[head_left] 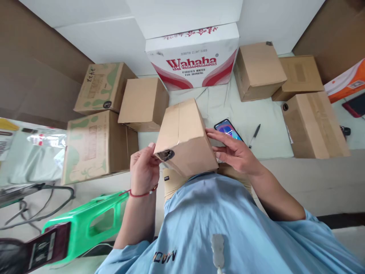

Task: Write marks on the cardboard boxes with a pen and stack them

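Note:
A plain brown cardboard box (182,131) is tilted in front of me at the table's near edge, close to my body. A dark round patch (165,155) marks the lower left corner of its near face. My left hand (145,165) pinches that corner between thumb and curled fingers. On the opposite side my right hand (235,152) presses its fingertips against the box, steadying it, with the fingers fairly straight. The box's underside is hidden. Just beyond the right fingers lies a phone (227,129) with a lit screen, partly covered by that hand.
Left stand two printed cartons (85,146) and a plain box (142,101). A white Wahaha carton (194,61) is at the back. Several brown boxes (261,70) stand to the right. A black pen (256,131) lies beside the phone. A green stool (85,224) is at lower left.

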### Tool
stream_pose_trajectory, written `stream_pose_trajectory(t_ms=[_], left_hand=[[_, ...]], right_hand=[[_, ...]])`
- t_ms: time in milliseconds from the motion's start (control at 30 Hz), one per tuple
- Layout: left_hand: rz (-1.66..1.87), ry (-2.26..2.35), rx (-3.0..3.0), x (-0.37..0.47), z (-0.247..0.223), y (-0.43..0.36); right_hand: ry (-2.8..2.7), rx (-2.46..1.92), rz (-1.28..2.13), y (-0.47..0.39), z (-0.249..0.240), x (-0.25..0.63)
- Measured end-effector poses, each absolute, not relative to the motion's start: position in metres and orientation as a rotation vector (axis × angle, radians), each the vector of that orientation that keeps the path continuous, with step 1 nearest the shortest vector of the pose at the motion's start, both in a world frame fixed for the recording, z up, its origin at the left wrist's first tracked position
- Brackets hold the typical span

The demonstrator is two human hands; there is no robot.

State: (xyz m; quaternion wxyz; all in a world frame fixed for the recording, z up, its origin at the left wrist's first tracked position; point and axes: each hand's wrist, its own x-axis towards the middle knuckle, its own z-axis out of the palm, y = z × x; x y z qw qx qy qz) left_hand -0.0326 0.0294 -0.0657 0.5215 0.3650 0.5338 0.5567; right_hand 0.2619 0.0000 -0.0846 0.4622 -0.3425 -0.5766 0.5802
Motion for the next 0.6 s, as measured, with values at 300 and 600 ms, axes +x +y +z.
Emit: stream_pose_trajectory(t_ms=[300, 600], left_hand=[[1.065, 1.163, 1.769, -0.023, -0.024, 0.004], [1.094, 1.309, 1.746, -0.027, -0.036, 0.035]], right_hand=[[-1.071, -0.736, 1.703, -0.012, -0.118, 0.240], [-1.714, -1.560, 0.835, -0.011, -0.129, 0.310]])
